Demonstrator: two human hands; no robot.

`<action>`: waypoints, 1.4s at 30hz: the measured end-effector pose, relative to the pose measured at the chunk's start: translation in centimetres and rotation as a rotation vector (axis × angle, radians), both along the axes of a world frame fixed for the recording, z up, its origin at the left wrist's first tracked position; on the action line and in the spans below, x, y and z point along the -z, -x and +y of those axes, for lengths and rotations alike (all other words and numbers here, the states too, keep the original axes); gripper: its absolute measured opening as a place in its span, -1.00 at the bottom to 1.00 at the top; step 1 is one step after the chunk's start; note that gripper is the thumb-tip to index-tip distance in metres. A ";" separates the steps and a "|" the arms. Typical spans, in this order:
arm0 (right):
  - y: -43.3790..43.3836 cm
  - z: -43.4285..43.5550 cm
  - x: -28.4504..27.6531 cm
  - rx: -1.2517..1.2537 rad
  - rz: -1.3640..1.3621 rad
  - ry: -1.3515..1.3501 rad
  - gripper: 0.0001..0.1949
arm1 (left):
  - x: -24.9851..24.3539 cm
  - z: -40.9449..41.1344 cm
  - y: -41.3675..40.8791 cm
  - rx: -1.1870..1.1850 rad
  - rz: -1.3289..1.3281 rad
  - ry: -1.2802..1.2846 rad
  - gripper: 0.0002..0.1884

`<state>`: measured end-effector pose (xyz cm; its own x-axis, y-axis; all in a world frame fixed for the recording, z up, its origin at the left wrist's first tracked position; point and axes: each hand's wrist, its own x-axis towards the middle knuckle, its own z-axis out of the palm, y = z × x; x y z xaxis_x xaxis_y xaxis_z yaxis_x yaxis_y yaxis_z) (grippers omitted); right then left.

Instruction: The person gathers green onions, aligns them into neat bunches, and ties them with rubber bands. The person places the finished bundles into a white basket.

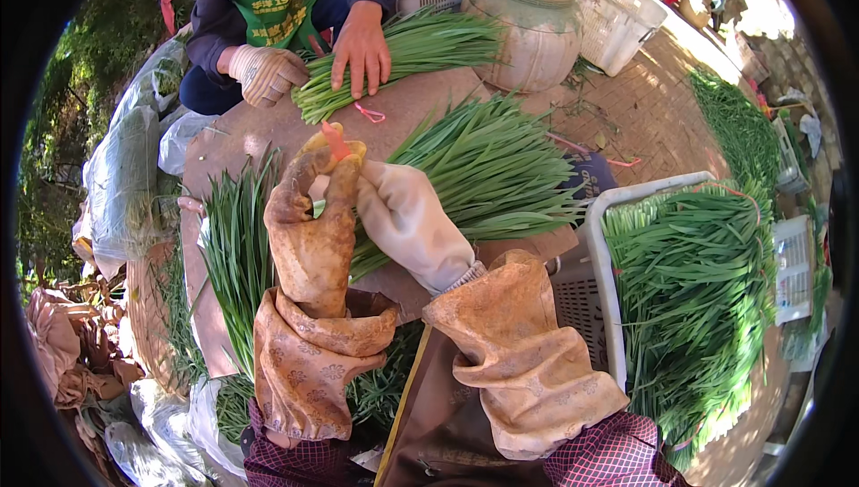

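My left hand [312, 225], in a stained yellowish glove, is raised over a brown board [228, 131]. Its bent fingertips pinch a small orange-red strip [335, 141]. Against the side of that glove rests my right hand [409, 219], in a whitish glove with the fingers curled in; anything inside them is hidden. Both forearms wear brown flowered oversleeves. Beyond my right hand a large bunch of long-leaved greens, which look like garlic chives [483, 165], lies on the board. More of these leaves [235, 252] lie left of my left hand.
Across the board, a co-worker's bare hand [362, 51] and gloved hand [268, 76] touch another bunch of greens [423, 51]. A pink tie [370, 113] lies nearby. Rightward stands a plastic crate [609, 286] full of greens. Behind are a ceramic jar [527, 34] and a white crate [614, 24]. Plastic-wrapped bundles [124, 185] lie left.
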<state>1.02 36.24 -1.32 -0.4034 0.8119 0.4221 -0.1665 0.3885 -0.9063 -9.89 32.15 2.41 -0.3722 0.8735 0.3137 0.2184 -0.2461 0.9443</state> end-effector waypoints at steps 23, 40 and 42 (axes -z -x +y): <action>-4.0 -1.0 2.2 -0.196 -0.539 -0.405 -0.44 | 7.6 4.0 6.8 0.032 0.092 0.669 -0.79; -19.1 13.0 2.0 0.426 -0.988 -0.374 -0.74 | 0.5 1.6 0.2 0.750 0.682 0.931 0.11; -19.2 13.8 2.3 0.369 -1.070 -0.334 -0.73 | 0.8 2.0 0.0 0.777 0.696 0.923 0.10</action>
